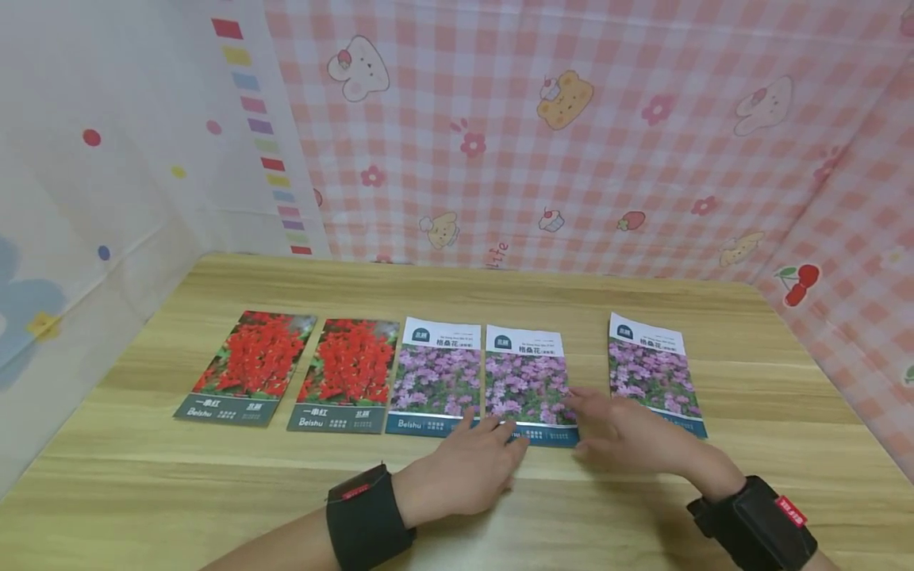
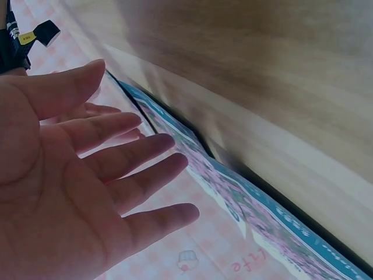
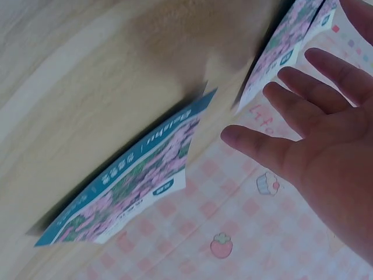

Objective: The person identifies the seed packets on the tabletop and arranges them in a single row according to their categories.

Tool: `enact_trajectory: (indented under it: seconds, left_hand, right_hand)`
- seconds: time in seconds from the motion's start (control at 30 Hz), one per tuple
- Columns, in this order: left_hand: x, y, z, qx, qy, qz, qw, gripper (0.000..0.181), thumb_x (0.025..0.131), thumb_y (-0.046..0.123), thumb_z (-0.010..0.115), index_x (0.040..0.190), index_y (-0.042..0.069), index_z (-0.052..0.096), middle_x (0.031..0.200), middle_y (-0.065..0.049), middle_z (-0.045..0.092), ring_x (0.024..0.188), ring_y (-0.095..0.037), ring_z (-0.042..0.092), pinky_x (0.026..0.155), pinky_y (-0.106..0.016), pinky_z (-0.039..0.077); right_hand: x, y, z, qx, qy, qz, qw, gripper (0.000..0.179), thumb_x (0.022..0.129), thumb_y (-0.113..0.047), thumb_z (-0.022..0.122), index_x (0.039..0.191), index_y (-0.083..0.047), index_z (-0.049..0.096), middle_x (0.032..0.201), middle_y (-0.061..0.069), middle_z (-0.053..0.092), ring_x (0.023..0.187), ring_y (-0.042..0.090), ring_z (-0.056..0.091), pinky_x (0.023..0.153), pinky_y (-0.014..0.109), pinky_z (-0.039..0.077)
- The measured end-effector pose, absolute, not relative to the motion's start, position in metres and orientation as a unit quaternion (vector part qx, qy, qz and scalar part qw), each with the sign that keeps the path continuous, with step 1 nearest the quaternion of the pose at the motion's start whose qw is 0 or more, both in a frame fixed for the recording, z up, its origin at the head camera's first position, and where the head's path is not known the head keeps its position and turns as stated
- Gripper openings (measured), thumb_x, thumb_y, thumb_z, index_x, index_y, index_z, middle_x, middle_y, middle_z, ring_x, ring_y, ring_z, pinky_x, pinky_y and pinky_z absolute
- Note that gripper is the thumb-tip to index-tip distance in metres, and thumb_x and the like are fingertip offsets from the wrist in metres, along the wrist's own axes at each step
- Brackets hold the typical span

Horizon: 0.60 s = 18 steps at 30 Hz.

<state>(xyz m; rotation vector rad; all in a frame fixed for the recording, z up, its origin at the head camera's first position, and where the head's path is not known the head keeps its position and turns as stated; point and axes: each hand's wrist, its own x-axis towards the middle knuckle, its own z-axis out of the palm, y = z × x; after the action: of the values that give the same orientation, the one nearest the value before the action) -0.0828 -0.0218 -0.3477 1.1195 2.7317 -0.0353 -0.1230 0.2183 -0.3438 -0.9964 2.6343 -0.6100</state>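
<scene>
Two seed packets with purple flowers lie side by side: one in the middle (image 1: 437, 373), its neighbour (image 1: 527, 381) just to the right. Over their blue lower edges reaches my left hand (image 1: 467, 464), palm down, fingers extended and spread in the left wrist view. My right hand (image 1: 635, 432) has its fingertips at the right edge of the second purple packet, fingers straight and apart in the right wrist view. Behind that hand lies a third purple-flower packet (image 1: 650, 365), its lower part partly covered. Neither hand grips anything.
Left of the purple packets lie two red-flower seed packets, one at the far left (image 1: 250, 361) and one beside it (image 1: 350, 369). All lie on a wooden table (image 1: 236, 500). Behind it hangs a pink checked cloth (image 1: 443, 103); a white dotted cloth (image 1: 93, 198) hangs at left.
</scene>
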Motion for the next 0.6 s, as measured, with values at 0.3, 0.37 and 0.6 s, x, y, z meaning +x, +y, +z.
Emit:
enact_trajectory:
  seconds: [0.3, 0.37, 0.6]
  left_hand:
    - [-0.089, -0.006, -0.344, 0.387, 0.919, 0.013, 0.070, 0.048, 0.088, 0.035, 0.059, 0.131, 0.015, 0.049, 0.132, -0.006, 0.047, 0.122, -0.022, 0.041, 0.100, -0.050, 0.033]
    - [-0.091, -0.002, -0.344, 0.388, 0.919, 0.013, 0.068, 0.046, 0.088, 0.035, 0.059, 0.129, 0.016, 0.052, 0.130, -0.005, 0.049, 0.120, -0.022, 0.043, 0.099, -0.049, 0.035]
    - [-0.097, 0.016, -0.343, 0.387, 0.918, 0.014, 0.085, 0.043, 0.089, 0.036, 0.057, 0.128, 0.019, 0.053, 0.130, -0.003, 0.049, 0.121, -0.021, 0.042, 0.100, -0.046, 0.034]
  right_hand:
    - [-0.127, 0.238, -0.336, -0.292, 0.933, -0.201, 0.058, 0.045, 0.084, -0.013, 0.065, 0.122, 0.008, 0.052, 0.120, 0.025, 0.054, 0.108, 0.040, 0.051, 0.087, 0.052, 0.043]
    - [-0.129, 0.243, -0.335, -0.265, 0.944, -0.191, 0.047, 0.045, 0.084, -0.014, 0.065, 0.121, 0.008, 0.052, 0.117, 0.024, 0.056, 0.106, 0.041, 0.052, 0.086, 0.052, 0.043]
    - [-0.137, 0.264, -0.337, -0.188, 0.968, -0.162, 0.046, 0.040, 0.085, -0.014, 0.062, 0.114, 0.012, 0.055, 0.110, 0.029, 0.057, 0.101, 0.046, 0.053, 0.081, 0.056, 0.043]
